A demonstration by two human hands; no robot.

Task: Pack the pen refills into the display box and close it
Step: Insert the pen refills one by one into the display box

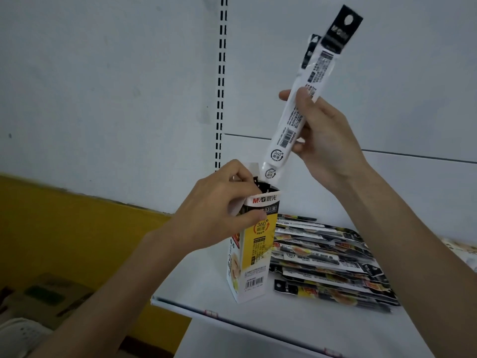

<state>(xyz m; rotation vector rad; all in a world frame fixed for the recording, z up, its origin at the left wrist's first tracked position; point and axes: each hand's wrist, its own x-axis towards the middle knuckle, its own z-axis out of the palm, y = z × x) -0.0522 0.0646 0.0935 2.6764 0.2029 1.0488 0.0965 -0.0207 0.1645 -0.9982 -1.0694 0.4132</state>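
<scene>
A tall yellow, white and black display box [254, 257] stands upright on the white shelf [296, 329], its top flaps open. My left hand [219, 210] grips the box near its top, thumb on the front, fingers at the open flap. My right hand [322, 140] holds a few long white refill packs [296, 115] tilted, black hang tabs up. Their lower ends sit just above the box's opening. A pile of several more refill packs [333, 262] lies flat on the shelf to the right of the box.
A white back panel with a slotted upright [221, 81] rises behind the shelf. Left of the shelf is a yellow wall [64, 228]; below it sit cardboard boxes [46, 298] and a white object. The shelf's front edge runs close under the box.
</scene>
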